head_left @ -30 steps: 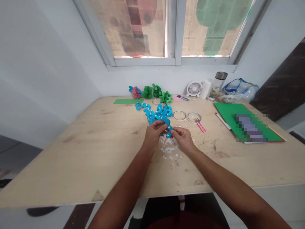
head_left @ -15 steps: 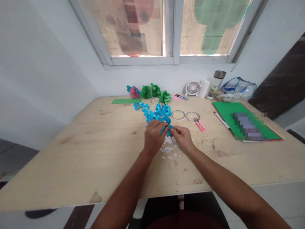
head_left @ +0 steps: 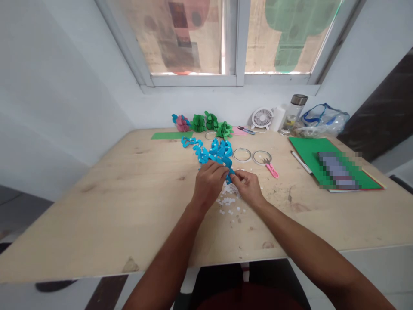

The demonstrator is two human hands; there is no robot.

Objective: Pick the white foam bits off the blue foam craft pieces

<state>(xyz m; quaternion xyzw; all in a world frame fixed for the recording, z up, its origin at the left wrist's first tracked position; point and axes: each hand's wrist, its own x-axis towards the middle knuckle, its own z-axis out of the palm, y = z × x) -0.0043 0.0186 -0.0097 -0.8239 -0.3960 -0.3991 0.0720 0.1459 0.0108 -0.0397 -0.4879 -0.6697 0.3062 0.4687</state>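
Note:
Between my hands is a blue paper strip (head_left: 229, 177) with curved cut edges and small white patches. My left hand (head_left: 210, 183) is closed on its left side, with the fingertips bent over it. The right edge is pinched between the thumb and fingers of my right hand (head_left: 248, 185). Just beyond my hands lies a pile of blue paper cut-outs (head_left: 220, 148), curled and dotted with white. Small white paper scraps (head_left: 227, 201) are scattered on the table below my fingers. My left fingers hide part of the strip.
Two tape rolls (head_left: 241, 155) and pink thread snips (head_left: 272, 168) lie to the right. Green paper flowers (head_left: 198, 123), a small fan (head_left: 262, 118) and a glass bottle (head_left: 293, 115) stand along the wall. Green paper sheets (head_left: 309, 148) and a white pen (head_left: 301, 162) lie at far right.
My left fingers have closed in over the blue paper strip, covering more of it. My right hand keeps its pinch in nearly the same place.

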